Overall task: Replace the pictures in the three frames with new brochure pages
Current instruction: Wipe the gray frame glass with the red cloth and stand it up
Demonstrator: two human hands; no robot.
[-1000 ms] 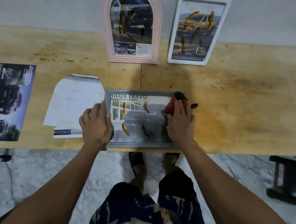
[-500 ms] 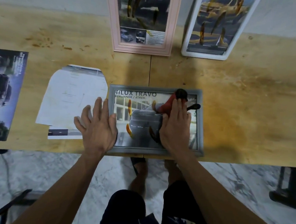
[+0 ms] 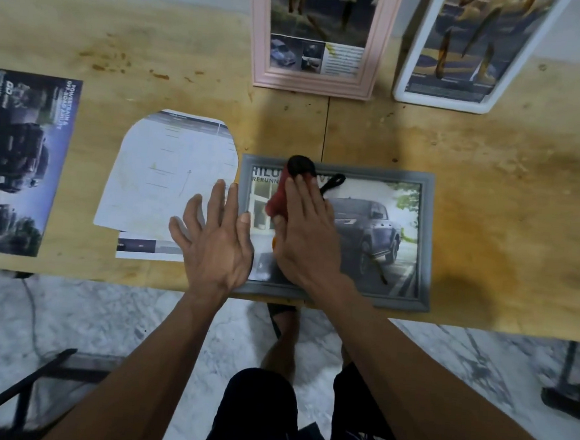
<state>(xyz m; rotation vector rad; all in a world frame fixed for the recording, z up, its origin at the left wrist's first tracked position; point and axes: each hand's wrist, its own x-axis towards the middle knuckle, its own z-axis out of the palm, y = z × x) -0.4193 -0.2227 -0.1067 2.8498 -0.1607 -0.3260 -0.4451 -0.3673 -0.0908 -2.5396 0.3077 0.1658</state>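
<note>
While the grey frame (image 3: 424,243) lay flat at the near edge of the wooden table (image 3: 492,158), both hands were down by its left part. The L hand (image 3: 217,238) sat palm-down w/ fingers straight and spread; its thumb touched the frame's left rail, the other fingers lay over the white cut-out page (image 3: 168,173) just beside the frame. It gripped nothing. The R hand (image 3: 306,234) lay flat on the frame's picture, fingers straight and together, pressing on a red cloth (image 3: 276,198) w/ a black end and a black loop poking out past the fingertips. Cannot tell if the thumb curled under the cloth.

The frame held a brochure page showing a dark pickup truck, w/ letters "HILU" and "RERUNN" readable at top left, the rest covered by cloth and hand. A dark streak and an orange spot showed on the picture surface.

The white cut-out page had a rounded top and lay over another sheet (image 3: 142,245) whose dark-printed strip stuck out at the near side. Further left, well apart, lay a dark brochure page (image 3: 21,159) w/ vehicles printed on it.

At the table's far side 2 more frames stood leaning on the wall: a pink frame (image 3: 312,84) w/ a car brochure page in it, and a white frame (image 3: 441,100) to its right w/ a yellowish car picture. Both showed orange-brown streaks on the front.

Below the table edge: marble-pattern floor, the person's knees in dark patterned shorts.
</note>
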